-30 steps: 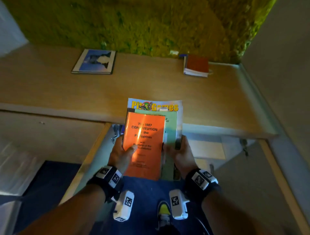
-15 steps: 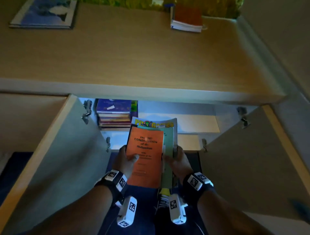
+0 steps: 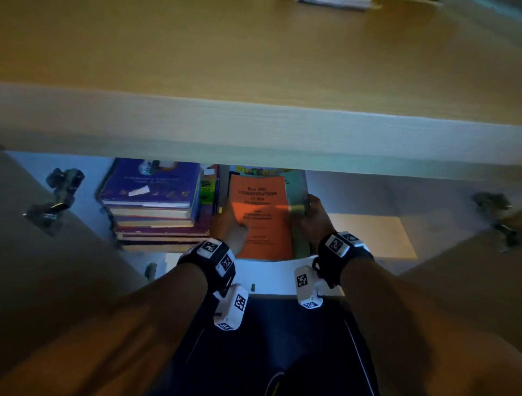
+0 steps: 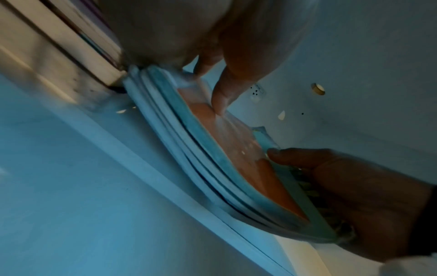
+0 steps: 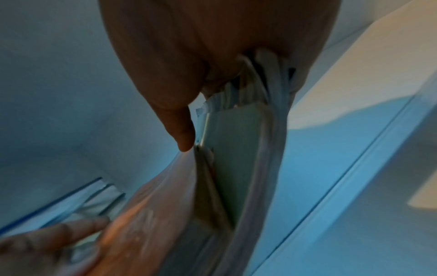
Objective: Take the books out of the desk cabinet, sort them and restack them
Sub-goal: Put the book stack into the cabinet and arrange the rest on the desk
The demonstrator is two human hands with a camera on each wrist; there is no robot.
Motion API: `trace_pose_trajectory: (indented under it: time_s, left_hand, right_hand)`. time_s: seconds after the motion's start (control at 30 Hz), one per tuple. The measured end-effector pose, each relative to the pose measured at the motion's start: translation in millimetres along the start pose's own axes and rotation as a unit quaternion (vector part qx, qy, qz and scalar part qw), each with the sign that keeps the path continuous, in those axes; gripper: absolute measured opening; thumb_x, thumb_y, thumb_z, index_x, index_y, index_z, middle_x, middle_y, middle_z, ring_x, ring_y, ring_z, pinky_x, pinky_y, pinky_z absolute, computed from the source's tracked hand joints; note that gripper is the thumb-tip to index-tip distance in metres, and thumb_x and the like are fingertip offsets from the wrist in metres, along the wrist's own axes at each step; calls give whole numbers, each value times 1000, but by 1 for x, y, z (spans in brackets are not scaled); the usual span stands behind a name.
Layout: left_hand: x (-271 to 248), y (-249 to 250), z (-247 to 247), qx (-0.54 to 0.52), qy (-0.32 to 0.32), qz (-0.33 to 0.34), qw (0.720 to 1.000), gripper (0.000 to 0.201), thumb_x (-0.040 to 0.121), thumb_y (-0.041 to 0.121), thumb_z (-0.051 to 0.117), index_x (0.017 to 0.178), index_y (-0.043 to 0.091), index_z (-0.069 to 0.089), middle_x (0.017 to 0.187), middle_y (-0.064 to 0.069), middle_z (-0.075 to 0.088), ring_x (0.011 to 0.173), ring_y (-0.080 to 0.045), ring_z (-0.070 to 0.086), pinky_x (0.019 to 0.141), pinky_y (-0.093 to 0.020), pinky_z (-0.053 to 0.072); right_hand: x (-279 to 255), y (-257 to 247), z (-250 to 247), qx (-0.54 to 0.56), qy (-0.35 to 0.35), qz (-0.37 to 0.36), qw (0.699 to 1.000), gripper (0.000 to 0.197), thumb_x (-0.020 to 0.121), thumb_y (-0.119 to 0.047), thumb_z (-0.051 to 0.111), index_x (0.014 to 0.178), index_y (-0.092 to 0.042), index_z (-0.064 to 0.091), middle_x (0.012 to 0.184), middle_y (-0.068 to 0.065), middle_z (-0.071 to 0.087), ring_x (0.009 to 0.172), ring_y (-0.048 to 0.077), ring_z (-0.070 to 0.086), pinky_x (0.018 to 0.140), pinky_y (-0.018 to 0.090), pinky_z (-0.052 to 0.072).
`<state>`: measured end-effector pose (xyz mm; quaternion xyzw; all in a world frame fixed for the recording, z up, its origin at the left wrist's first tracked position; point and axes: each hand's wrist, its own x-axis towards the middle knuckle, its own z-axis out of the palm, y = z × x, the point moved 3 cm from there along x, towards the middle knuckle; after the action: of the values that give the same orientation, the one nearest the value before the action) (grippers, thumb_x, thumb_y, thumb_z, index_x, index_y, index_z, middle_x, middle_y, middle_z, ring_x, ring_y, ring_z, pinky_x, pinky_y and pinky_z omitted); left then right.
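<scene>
A thin stack of booklets, orange one on top, lies inside the desk cabinet on its shelf, to the right of a taller pile of books with a purple cover on top. My left hand grips the stack's left edge, thumb on the orange cover. My right hand grips the right edge, thumb on top and fingers under the green booklet. The far ends of the booklets are hidden under the desk top.
The wooden desk top overhangs the cabinet, with a book at its far edge. Both cabinet doors stand open, hinges at left and right. The shelf's right part is bare.
Both hands carried the booklet stack down from in front of the desk top and forward into the cabinet, beside the taller pile. The camera tilted down and moved closer.
</scene>
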<state>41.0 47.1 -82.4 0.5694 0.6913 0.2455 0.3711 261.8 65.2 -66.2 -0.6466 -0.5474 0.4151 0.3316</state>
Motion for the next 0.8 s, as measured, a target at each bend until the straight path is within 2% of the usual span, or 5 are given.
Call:
trace_pose_trajectory:
  time_s: [0.1, 0.2, 0.3, 0.43, 0.8]
  left_hand:
    - [48, -30, 18, 17, -4, 9, 1000, 72, 59, 38, 60, 129, 31, 44, 109, -4, 68, 98, -31, 67, 78, -46, 60]
    - [31, -18, 13, 69, -42, 7, 997, 102, 49, 58, 72, 142, 37, 33, 145, -9, 47, 126, -35, 53, 100, -46, 51]
    - [17, -13, 14, 121, -81, 9, 989, 116, 56, 45, 86, 152, 41, 19, 160, -12, 10, 143, -39, 29, 112, -41, 40]
    - [12, -6, 25, 242, -133, 19, 961, 114, 68, 37, 88, 155, 44, 15, 162, -5, -26, 150, -45, -11, 121, -53, 21]
    - [22, 3, 28, 327, -175, 35, 928, 104, 74, 34, 83, 152, 48, 16, 164, 6, -15, 146, -53, -9, 112, -62, 33]
  right_hand:
    - [38, 28, 14, -3, 7, 34, 999, 48, 74, -13, 81, 116, -25, 61, 110, 2, 74, 100, 30, 72, 89, 52, 60]
    - [62, 59, 27, -67, 25, 50, 996, 63, 63, -49, 83, 117, -29, 58, 114, 4, 71, 104, 33, 71, 89, 52, 60]
    - [44, 46, 29, -204, 69, 68, 974, 71, 74, -57, 79, 132, -22, 56, 124, 15, 52, 114, 42, 58, 102, 47, 51]
    - [36, 46, 23, -261, 78, 42, 961, 75, 81, -61, 72, 143, -26, 47, 127, 18, 49, 122, 46, 51, 101, 49, 46]
    - [25, 57, 30, -380, 67, -38, 922, 53, 97, -61, 46, 147, -43, 45, 141, 11, 43, 123, 42, 48, 99, 49, 47]
